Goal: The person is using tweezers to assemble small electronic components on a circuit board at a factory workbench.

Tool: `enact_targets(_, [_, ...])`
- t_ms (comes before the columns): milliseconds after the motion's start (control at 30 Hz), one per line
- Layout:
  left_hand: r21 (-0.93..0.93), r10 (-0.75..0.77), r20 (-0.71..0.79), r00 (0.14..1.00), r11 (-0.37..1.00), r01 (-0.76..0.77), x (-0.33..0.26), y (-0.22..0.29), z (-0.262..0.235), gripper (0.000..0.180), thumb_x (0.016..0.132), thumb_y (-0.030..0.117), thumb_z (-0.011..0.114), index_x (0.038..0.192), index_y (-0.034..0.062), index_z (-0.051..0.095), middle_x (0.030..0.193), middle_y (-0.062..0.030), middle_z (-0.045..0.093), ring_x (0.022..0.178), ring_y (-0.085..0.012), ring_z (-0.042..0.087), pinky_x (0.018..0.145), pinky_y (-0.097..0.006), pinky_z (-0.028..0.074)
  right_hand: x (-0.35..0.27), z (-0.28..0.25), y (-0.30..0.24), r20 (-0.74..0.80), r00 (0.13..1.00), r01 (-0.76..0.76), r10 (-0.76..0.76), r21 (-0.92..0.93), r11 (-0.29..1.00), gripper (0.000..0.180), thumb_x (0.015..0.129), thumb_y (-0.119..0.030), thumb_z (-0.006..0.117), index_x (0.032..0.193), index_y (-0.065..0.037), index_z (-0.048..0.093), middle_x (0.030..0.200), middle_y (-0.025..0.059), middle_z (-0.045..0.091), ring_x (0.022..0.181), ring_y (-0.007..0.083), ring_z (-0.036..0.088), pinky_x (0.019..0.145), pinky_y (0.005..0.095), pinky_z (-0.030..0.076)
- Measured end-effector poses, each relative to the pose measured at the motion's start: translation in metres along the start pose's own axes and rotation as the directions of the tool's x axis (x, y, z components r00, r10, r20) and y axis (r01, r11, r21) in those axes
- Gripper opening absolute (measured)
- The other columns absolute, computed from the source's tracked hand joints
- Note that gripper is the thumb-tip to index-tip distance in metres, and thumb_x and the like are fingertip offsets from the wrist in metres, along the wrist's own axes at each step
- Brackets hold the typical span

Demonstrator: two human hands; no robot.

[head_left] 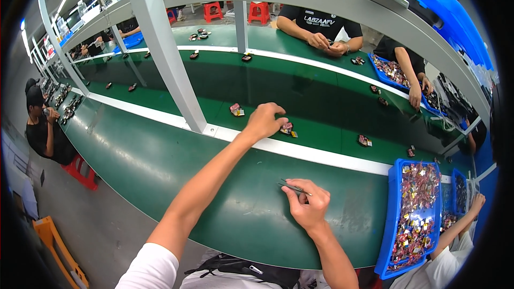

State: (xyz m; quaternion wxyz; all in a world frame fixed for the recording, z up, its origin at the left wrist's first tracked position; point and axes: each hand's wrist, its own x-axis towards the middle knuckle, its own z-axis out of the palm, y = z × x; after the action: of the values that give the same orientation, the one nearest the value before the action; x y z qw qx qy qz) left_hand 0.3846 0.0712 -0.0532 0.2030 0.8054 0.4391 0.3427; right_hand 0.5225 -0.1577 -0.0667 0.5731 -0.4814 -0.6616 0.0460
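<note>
My left hand (264,122) reaches over the white rail onto the green conveyor belt (214,80). Its fingers are curled but apart, with nothing seen between them. Right beside the fingertips lies a small black part with pink and yellow bits (288,128); whether they touch it I cannot tell. Above the near green bench (241,203), my right hand (309,203) grips a pair of thin dark tweezers (294,187), points toward the left.
At the right stands a blue tray (395,219) full of small wired parts. More parts, such as one dark piece (364,141), lie along the belt. A grey upright post (166,48) rises left of my arm. Co-workers sit across the belt and at both sides.
</note>
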Motion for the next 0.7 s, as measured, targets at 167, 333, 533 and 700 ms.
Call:
enact_targets(167, [0.068,-0.079,0.152,0.985,0.995,0.070,0.010,0.008,0.012,0.020,0.077,0.015,0.082,0.094,0.0043,0.078,0.095,-0.0103,0.075,0.079,-0.0238,0.069,0.074,-0.037,0.054,-0.002,-0.001,-0.001,0.020,1.000,0.009,-0.009,-0.012,1.000,0.019,0.071,0.000,0.084,0.086,-0.006,0.074,0.084,0.0065,0.076,0.040,0.0105,0.044,0.041,0.0253,0.037])
enact_targets(333, [0.075,-0.190,0.160,0.969,0.981,0.180,0.008,0.006,0.009,0.014,0.079,0.012,0.082,0.086,0.0019,0.075,0.082,-0.0093,0.074,0.074,-0.0211,0.069,0.073,-0.036,0.054,-0.003,-0.002,-0.002,0.030,1.000,0.007,-0.007,0.008,1.000,0.019,0.072,-0.001,0.084,0.086,-0.006,0.074,0.085,0.0066,0.076,0.040,0.0109,0.044,0.041,0.0259,0.037])
enact_targets(533, [-0.117,-0.211,0.157,0.965,0.966,0.230,-0.022,0.010,-0.023,0.017,0.086,0.011,0.077,0.084,-0.0030,0.068,0.073,-0.0097,0.071,0.063,-0.0137,0.067,0.058,-0.031,0.051,-0.005,-0.002,-0.006,0.043,0.990,-0.135,0.131,0.102,0.986,0.016,0.076,-0.001,0.085,0.087,-0.004,0.074,0.082,0.0050,0.075,0.043,0.0043,0.042,0.042,0.0219,0.032])
enact_targets(700, [-0.447,-0.324,0.199,0.925,0.810,0.380,-0.086,0.058,-0.024,0.012,0.094,0.007,0.067,0.090,-0.0039,0.065,0.073,-0.0090,0.071,0.049,-0.0120,0.063,0.041,-0.026,0.042,-0.007,-0.012,0.006,0.092,0.862,-0.479,0.498,0.466,0.744,0.015,0.085,0.001,0.080,0.095,0.003,0.070,0.089,0.0066,0.075,0.054,-0.0002,0.046,0.049,0.0172,0.035])
